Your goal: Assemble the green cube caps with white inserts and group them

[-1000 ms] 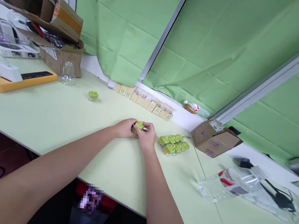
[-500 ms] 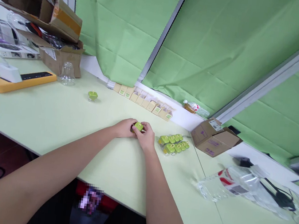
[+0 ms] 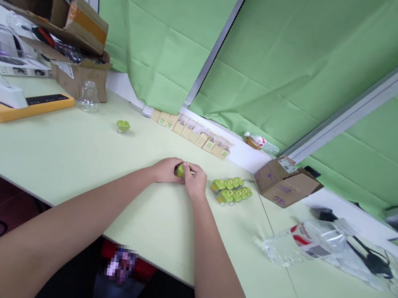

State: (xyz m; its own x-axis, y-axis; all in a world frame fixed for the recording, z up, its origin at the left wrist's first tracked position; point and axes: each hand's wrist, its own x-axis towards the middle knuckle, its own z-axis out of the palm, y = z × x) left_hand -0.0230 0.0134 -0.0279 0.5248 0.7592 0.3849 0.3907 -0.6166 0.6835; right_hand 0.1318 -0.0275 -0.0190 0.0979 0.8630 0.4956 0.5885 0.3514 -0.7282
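Between both hands is a small container with a green lid [image 3: 180, 170], held just above or on the table [image 3: 145, 225]; which of the two I cannot tell. My left hand [image 3: 167, 170] wraps round its left side. My right hand [image 3: 195, 180] grips it from the right, the thumb lying across the lid near a small pale ring. Just right of that hand stand several like containers [image 3: 227, 196] in two rows, clear below with green ringed lids. Another green-lidded container [image 3: 123, 126] stands alone to the far left.
A row of small cardboard boxes [image 3: 188, 130] lines the wall. At left are an orange power strip [image 3: 43, 104], a clear plastic bottle piece [image 3: 89, 97] and cartons [image 3: 80, 77]. On the right lie a large water bottle [image 3: 311, 239] and a carton [image 3: 284, 182].
My right thumb has moved up onto the lid, covering more of it. The container appears slightly turned in my hands. The other things stay where they were.
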